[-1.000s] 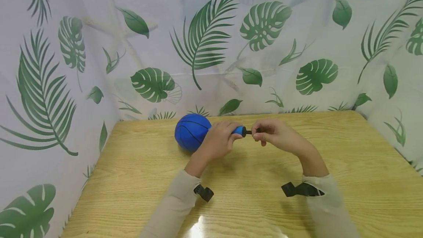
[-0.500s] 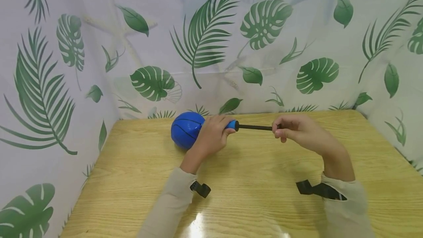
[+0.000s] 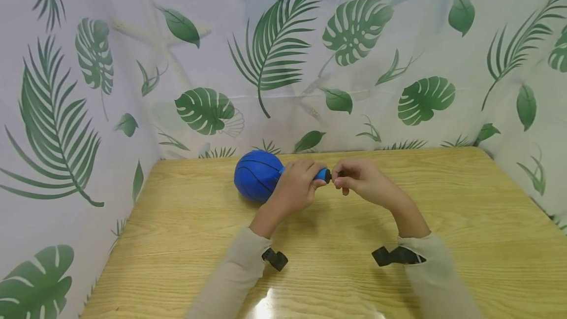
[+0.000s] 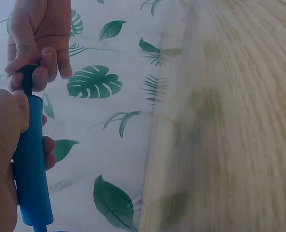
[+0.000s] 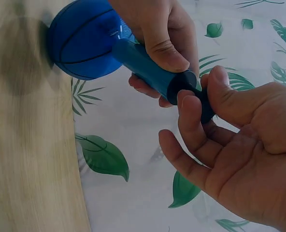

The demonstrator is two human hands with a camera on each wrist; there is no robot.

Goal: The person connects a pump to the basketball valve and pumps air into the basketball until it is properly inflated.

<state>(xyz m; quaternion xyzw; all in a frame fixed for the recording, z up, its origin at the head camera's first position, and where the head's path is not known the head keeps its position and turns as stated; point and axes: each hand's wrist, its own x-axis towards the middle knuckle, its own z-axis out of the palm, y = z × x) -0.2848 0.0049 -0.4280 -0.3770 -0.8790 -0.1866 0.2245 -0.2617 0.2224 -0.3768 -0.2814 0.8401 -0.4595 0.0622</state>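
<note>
While a leaf-printed white backdrop (image 3: 212, 65) rises behind the blue ball (image 3: 256, 176), a wood-grain table (image 3: 177, 245) spreads under and in front of it. Just right of the ball, the left hand (image 3: 294, 186) grips the blue pump (image 5: 145, 70), and the right hand (image 3: 365, 181) pinches its black handle (image 5: 207, 110). Compared with half a second ago, the handle no longer stands drawn out; it sits close to the pump's end, nearer the ball.

Left hand (image 3: 296, 182) hides much of the blue pump (image 3: 320, 175) in the head view; right hand (image 5: 242, 145) partly covers its black handle (image 5: 207, 106). Pale marks (image 5: 117, 32) on the ball (image 5: 82, 43): I can't read them, too blurred. Sleeves (image 3: 232, 274) cut off below.
</note>
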